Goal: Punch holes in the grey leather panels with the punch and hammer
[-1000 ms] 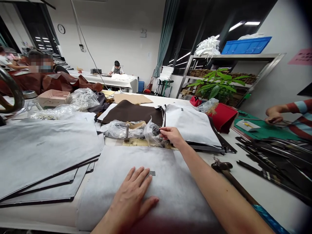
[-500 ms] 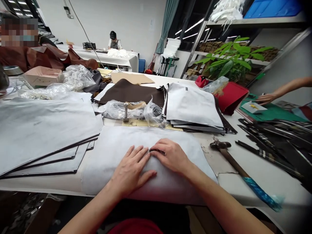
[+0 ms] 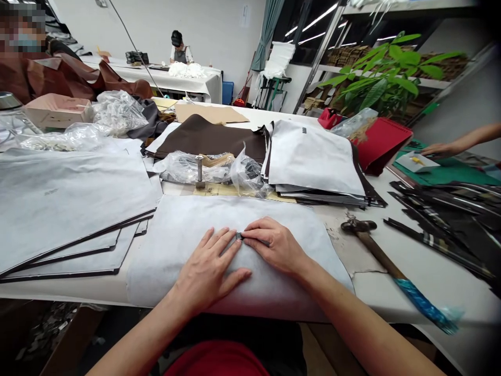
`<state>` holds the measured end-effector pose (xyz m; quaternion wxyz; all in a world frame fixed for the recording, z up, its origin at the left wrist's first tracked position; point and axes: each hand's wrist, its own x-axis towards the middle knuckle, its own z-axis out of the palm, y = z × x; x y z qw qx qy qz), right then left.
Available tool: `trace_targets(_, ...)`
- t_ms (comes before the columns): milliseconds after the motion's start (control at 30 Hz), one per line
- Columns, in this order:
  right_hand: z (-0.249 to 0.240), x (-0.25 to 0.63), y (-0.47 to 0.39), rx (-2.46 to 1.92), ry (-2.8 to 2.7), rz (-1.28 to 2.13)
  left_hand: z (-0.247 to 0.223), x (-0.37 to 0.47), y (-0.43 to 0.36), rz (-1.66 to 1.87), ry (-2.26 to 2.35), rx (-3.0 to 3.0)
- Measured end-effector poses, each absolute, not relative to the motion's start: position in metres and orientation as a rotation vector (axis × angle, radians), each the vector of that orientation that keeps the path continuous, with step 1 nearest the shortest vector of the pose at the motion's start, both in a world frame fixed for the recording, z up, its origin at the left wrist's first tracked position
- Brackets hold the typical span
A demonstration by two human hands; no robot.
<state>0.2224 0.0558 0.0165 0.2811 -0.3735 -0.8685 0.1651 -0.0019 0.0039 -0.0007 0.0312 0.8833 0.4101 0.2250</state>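
A pale, whitish-grey sheet (image 3: 188, 214) lies flat in front of me; its material is hard to tell. My left hand (image 3: 209, 269) rests flat on it, fingers stretched out and thumb apart, with the forefinger tip beside a small dark piece (image 3: 239, 236). My right hand (image 3: 276, 245) pinches that dark piece between thumb and fingers, holding it against the sheet. Its far end shows between the two hands; the rest is covered by my right fingers, so its kind is unclear. Right of the sheet lies a hammer (image 3: 376, 250) with blue plastic wrapped round its handle.
Dark-edged sheets (image 3: 78, 198) are layered at left. Behind stand a metal punch (image 3: 200, 169), clear plastic bags (image 3: 176, 169) and a sheet stack (image 3: 317, 156). Dark strips (image 3: 450, 209) lie at right, near a co-worker's hand (image 3: 438, 150) and a white box (image 3: 417, 162).
The view has shifted slightly. More of the small dark piece now shows between my fingertips. Both hands stay nearly in the same place on the sheet. The co-worker's hand has moved slightly beside the white box.
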Motion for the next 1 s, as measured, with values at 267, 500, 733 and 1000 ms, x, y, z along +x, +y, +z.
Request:
trace_targets(267,0.038,0.232,0.039,-1.031,-2.620,0.270,0.002,-0.001,0.004,0.675,1.265,2.709)
trace_targets(500,0.045,0.161,0.153,-1.355,-2.295,0.458,0.001,-0.001,0.004,0.694,1.276,2.653)
trace_targets(733,0.041,0.083,0.209,-1.312,-2.360,0.412,0.009,-0.005,0.005,0.758,1.250,2.674)
trace_targets(1000,0.064,0.192,0.110,-1.402,-2.040,0.731,0.007,-0.002,0.003,0.733,1.264,2.615)
